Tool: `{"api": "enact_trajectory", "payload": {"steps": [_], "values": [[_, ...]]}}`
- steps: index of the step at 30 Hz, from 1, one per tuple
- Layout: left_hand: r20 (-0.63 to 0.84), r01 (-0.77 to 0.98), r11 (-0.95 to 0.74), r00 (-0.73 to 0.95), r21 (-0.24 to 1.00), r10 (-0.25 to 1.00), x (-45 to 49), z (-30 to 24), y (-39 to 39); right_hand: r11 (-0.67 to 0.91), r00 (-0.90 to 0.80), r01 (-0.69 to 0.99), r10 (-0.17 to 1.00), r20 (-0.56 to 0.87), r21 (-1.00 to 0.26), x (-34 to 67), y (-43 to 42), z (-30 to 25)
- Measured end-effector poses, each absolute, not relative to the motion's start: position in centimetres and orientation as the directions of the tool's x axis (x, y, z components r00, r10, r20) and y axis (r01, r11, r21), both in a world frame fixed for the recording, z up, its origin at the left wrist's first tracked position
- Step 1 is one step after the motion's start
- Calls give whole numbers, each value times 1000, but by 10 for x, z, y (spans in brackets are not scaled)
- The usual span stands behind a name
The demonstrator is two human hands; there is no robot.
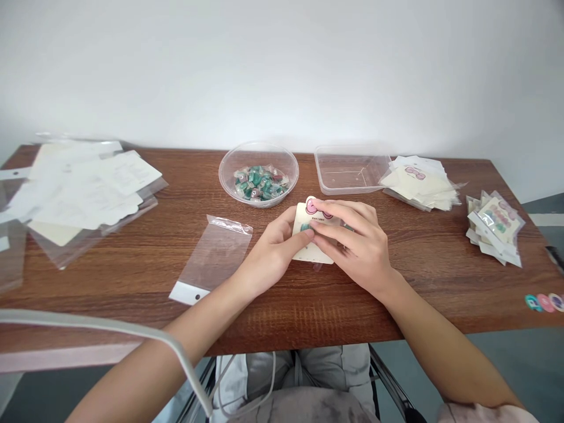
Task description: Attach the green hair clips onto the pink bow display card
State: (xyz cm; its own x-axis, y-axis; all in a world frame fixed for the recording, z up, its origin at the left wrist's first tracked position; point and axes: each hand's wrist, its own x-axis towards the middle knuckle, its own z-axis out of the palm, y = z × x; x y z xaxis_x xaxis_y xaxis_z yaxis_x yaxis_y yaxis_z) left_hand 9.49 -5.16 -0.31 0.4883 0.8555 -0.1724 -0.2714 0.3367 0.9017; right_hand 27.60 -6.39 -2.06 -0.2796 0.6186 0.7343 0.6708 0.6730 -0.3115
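A small cream card (303, 218) with a pink bow printed at its top lies on the wooden table (132, 282) in front of me. My left hand (268, 255) grips its left edge, thumb pressed onto a small green piece on the card. My right hand (359, 244) covers the card's right half, fingers curled and pressing down on it. Just left of my hands lies an empty clear plastic bag (211, 258) with a white header strip. Behind the card stands a round clear bowl (258, 154) holding several green and pink pieces.
An empty rectangular clear tub (350, 170) stands at back right, with a pile of bow cards (418, 183) beside it. Bagged finished cards (496, 226) are stacked at far right. Stacks of clear bags (74, 194) cover the left end. A grey cable (132, 332) crosses near me.
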Motion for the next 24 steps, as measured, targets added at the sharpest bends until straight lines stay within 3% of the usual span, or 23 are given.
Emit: {"api": "enact_trajectory", "payload": {"steps": [11,17,21,24], "values": [[-252,-292,410,454,864,854,96,-3,-52,669,-278,671,626,729,-319,275,-64,-20],[-187,-317,300,343,900,920,93,3,-50,681,-147,620,589,795,-390,281,-66,-9],[-170,-338,239,221,910,960,89,8,-45,556,14,658,665,747,-508,288,-61,-7],[-156,-346,208,171,915,973,87,9,-40,497,-44,688,756,653,-529,291,-56,-11]]}}
